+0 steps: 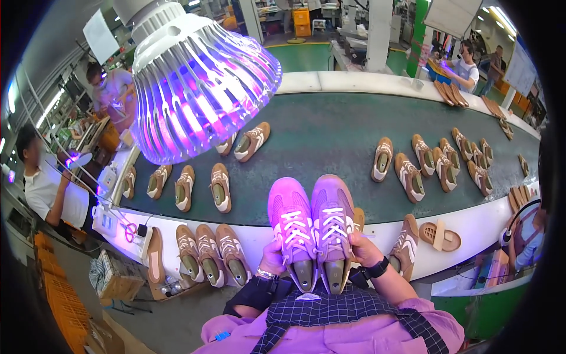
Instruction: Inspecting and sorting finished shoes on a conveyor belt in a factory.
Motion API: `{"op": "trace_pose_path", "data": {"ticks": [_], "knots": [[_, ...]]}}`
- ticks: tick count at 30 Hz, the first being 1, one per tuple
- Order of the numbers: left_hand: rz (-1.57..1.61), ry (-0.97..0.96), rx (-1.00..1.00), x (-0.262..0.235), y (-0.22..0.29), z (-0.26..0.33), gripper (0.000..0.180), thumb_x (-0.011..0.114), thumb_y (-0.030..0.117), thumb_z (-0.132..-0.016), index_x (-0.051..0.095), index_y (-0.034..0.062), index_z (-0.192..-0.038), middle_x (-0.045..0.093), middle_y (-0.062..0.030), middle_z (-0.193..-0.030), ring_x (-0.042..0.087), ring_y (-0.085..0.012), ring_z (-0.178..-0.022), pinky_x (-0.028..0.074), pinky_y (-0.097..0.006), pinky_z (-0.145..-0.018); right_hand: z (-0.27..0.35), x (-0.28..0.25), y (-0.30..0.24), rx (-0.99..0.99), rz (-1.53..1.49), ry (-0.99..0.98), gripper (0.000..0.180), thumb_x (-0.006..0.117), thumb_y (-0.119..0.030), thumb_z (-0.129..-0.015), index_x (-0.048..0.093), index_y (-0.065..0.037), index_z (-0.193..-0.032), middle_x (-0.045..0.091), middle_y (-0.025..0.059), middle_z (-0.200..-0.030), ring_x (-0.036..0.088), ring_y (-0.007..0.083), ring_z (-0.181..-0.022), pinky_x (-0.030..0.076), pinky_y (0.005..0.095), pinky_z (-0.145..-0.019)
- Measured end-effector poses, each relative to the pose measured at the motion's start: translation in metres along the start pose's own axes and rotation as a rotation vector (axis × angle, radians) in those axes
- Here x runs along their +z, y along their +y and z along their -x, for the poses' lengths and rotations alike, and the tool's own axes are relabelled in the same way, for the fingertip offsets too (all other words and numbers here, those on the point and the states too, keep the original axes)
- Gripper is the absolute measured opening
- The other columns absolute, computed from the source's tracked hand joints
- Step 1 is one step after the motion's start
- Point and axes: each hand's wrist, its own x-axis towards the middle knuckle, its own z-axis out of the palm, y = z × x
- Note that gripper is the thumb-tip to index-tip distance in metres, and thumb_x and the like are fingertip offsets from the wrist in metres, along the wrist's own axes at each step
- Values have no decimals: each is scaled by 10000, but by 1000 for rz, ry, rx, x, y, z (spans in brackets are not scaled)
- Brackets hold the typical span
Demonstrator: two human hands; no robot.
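Observation:
Side by side in front of me is a pair of sneakers with white laces, toes pointing away and dark shoe forms inside. My left hand (272, 259) is closed round the heel side of the left sneaker (290, 215). The right sneaker (332, 215) is gripped at its outer side by my right hand (365, 250). Purple light tints both, the left one more strongly. Just above and to the left hangs a large ribbed lamp (203, 88), glowing purple. Behind the right sneaker, a tan shoe part (358, 218) is mostly hidden.
A green conveyor belt (318, 141) carries several tan sneakers (407, 177). Along the near white ledge (377, 236) stand three sneakers (207, 253) at left, with one sneaker (405, 245) and a slotted tan sole piece (440, 236) at right. Co-workers (56, 183) flank the belt.

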Motion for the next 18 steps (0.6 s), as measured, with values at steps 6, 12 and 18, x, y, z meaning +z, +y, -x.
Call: {"op": "trace_pose_path", "data": {"ticks": [6,12,18], "knots": [[-186,-67,43,24,15,-6,862,749,275,-628,324,-24,-1316,521,-144,-1158,544,-271,-1068,445,-396,-942,-6,-4,0,-45,58,23,748,722,-362,-751,373,1,-1305,554,113,-1167,565,194,-1028,467,334,-897],[-146,-77,23,27,22,-11,884,760,245,-644,286,-49,-1331,505,-146,-1167,545,-251,-1061,467,-363,-911,-8,-12,3,-57,114,99,640,698,-351,-763,443,-4,-1236,611,67,-1006,595,114,-799,493,248,-694],[-133,-78,-18,20,25,-16,853,743,231,-658,295,-36,-1333,508,-147,-1178,545,-260,-1070,472,-374,-910,-10,14,-5,-91,96,215,522,605,-262,-816,449,11,-1232,608,77,-997,587,140,-844,478,284,-766]]}}
